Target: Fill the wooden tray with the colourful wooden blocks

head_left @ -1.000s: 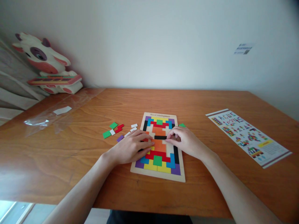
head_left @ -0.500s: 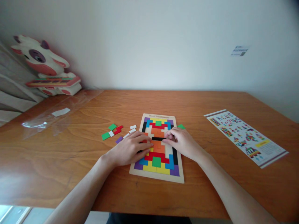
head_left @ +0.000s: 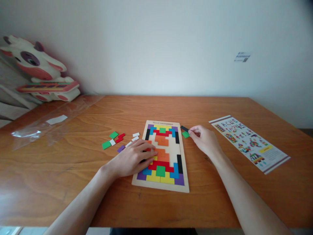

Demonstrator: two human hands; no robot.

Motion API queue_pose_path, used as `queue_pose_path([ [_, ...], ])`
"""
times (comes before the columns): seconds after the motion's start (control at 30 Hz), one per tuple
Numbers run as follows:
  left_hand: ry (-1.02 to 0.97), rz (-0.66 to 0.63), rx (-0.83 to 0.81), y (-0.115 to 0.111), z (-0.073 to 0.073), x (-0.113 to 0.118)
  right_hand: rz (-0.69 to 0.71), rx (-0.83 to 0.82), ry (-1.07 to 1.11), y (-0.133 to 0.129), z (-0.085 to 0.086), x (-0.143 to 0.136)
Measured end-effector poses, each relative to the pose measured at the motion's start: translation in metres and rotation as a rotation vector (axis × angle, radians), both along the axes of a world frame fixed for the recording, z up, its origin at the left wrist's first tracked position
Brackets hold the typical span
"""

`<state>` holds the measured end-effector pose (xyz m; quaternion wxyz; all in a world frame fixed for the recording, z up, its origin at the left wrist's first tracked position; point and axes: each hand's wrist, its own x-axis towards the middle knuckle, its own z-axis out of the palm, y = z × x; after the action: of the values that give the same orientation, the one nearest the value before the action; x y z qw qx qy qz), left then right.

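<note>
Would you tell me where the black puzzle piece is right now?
In the head view, the black puzzle piece is pinched in the right hand, just right of the puzzle board, above a green piece.

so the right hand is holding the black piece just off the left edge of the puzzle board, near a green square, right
Not quite. The head view shows the right hand holding the black piece just off the right edge of the puzzle board, not the left. The green square does lie beside it.
</note>
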<state>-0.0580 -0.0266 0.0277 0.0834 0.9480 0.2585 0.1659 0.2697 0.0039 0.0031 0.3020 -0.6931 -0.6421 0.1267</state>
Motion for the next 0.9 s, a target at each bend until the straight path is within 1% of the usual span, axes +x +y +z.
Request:
queue_pose_path([
  [0.1,-0.003,-0.003,0.008,0.000,0.001,0.000,-0.009,0.002,-0.143,-0.002,0.002,-0.003],
  [0.17,-0.008,0.006,0.016,-0.001,0.002,0.001,0.028,0.075,-0.170,-0.004,0.005,-0.008],
  [0.2,-0.011,0.019,0.021,-0.001,0.002,0.001,0.078,0.123,-0.153,-0.005,0.007,-0.012],
  [0.27,-0.018,0.062,0.033,-0.001,0.002,0.002,0.238,0.195,-0.101,-0.007,0.010,-0.022],
  [0.33,-0.014,0.093,0.050,-0.001,0.001,0.003,0.427,0.224,-0.082,-0.011,0.012,-0.033],
  [0.37,-0.011,0.103,0.065,-0.001,0.001,0.004,0.499,0.235,-0.088,-0.014,0.013,-0.039],
  [0.43,-0.004,0.112,0.096,0.001,0.002,0.002,0.598,0.250,-0.087,-0.018,0.013,-0.049],
  [0.47,0.000,0.113,0.111,0.003,0.003,0.000,0.625,0.254,-0.083,-0.019,0.012,-0.052],
  [0.57,0.012,0.143,0.150,0.012,0.010,-0.021,0.648,0.260,-0.075,-0.022,0.010,-0.057],
  [0.63,-0.003,0.229,0.161,0.018,0.016,-0.042,0.637,0.278,-0.067,-0.022,0.009,-0.057],
  [0.7,0.026,0.302,0.080,0.022,0.022,-0.063,0.616,0.300,-0.053,-0.022,0.009,-0.056],
  [0.77,0.063,0.383,-0.031,0.024,0.026,-0.079,0.584,0.310,-0.040,-0.022,0.010,-0.055],
  [0.83,0.100,0.421,-0.147,0.023,0.028,-0.086,0.559,0.304,-0.039,-0.022,0.010,-0.055],
  [0.9,0.115,0.419,-0.230,0.022,0.028,-0.088,0.546,0.300,-0.045,-0.022,0.009,-0.054],
])
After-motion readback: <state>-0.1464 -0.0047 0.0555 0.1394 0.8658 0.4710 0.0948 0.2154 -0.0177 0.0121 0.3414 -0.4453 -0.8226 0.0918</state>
